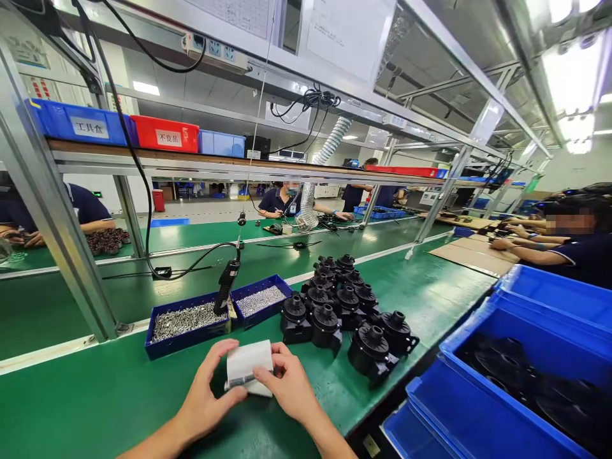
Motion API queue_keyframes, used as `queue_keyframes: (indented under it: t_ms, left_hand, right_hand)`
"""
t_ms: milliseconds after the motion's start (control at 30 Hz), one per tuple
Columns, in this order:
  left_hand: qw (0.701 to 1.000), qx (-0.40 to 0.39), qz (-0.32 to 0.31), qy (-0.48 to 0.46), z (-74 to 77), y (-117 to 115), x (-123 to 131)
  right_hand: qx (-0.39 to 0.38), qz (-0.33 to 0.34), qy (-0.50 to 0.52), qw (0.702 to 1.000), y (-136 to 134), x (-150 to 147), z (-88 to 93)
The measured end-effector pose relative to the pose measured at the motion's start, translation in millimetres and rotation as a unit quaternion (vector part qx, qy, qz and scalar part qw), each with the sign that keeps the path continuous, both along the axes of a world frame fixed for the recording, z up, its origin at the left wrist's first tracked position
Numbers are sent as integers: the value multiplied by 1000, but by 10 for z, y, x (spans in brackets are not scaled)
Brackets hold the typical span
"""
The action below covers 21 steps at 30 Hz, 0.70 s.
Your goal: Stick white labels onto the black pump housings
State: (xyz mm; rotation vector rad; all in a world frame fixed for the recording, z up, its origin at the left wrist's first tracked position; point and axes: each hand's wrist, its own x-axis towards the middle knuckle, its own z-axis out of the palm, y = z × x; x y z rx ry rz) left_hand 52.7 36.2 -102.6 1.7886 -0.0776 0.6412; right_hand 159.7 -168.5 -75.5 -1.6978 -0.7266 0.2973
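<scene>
Head view, itemised: your left hand (208,395) and right hand (287,386) held a white block (248,362) between them, low over the near edge of the green surface (95,395). The fingers of both hands were clamped on the block, the left on its left side and the right on its lower right. A small grey metal piece (238,382) showed beneath it. Just beyond lay two blue screw trays (184,322), touching side by side, with a black electric screwdriver (224,287) standing tip-down where they met. Right of the trays stood a cluster of black moulded housings (344,306). Blue bins (526,382) sat near your right.
</scene>
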Motion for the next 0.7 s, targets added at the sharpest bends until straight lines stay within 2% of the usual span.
queue_keyframes:
  t_ms: [67,133,233,300,433,567,700]
  left_hand:
    - [998,61,-12,-17,52,-32,-16]
    - [998,64,-1,11,105,-60,-16]
    - [995,29,40,85,165,-77,-8]
    - [994,20,36,105,181,-80,-8]
    - [996,19,-7,85,145,-93,-29]
    - [999,-20,26,22,68,-103,-59]
    - [999,10,31,30,62,-104,-60]
  right_hand:
    - [5,28,16,999,0,-12,-10]
    - [4,36,25,999,-25,-29,-7]
    - [8,-32,10,999,-109,-59,36]
    - [19,-70,-33,997,-169,-88,86]
    - [-7,-4,-82,997,-186,-148,139]
    - [-27,-26,-51,998,-115,-142,57]
    - [-20,-6,-38,999,-110,-135,-4]
